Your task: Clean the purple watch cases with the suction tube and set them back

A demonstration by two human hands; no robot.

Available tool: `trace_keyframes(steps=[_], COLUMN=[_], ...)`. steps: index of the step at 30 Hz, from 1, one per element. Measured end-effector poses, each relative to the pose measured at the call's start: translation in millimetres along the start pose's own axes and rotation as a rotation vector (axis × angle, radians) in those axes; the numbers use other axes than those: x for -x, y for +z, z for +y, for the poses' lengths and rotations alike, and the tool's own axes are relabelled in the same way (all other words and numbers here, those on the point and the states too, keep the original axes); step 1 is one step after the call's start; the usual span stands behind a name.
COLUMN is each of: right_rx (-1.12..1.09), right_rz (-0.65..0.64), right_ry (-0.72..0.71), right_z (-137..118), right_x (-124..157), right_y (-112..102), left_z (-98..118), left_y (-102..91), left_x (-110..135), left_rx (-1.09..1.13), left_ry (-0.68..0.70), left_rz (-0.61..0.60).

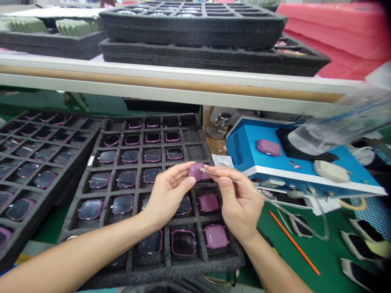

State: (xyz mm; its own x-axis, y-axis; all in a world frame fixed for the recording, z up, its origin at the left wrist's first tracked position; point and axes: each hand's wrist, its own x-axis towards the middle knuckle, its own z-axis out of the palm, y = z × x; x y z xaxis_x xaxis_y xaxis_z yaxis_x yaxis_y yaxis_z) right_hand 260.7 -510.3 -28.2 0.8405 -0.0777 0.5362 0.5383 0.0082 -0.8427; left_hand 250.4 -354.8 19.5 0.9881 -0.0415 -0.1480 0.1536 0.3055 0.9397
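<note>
"Above a charcoal foam tray, a person's left hand holds a rounded purple case, its grip clamped on the edges."

"And the right hand?"

"Its grip is closed on a clear, bendy tube, the pale tip at the case; whether they touch, one cannot tell."

"What does good handling call for?"

"Steady pinching and light pressure, probably, sparing the smooth shell a scuff."

"And the textures?"

"Grainy foam in square cells, glossy dark screens rimmed in purple, a blue box on the green counter."
</note>
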Motion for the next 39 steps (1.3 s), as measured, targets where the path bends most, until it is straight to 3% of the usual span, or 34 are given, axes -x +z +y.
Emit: trace_keyframes(steps=[15,39], right_rx=[-0.098,-0.087], right_rz=[-0.027,-0.03], right_ry=[-0.063,-0.056], right_z=[-4.4,-5.8], right_x=[-14.5,-15.1], right_y=[2.3,3.8], left_z=[0.3,2.3], left_y=[-4.8,-2.5], left_x=[-6.1,-3.5], left_rx=[-0.186,-0.158], left_ry=[0.022,0.003], left_rz=[0.045,0.04])
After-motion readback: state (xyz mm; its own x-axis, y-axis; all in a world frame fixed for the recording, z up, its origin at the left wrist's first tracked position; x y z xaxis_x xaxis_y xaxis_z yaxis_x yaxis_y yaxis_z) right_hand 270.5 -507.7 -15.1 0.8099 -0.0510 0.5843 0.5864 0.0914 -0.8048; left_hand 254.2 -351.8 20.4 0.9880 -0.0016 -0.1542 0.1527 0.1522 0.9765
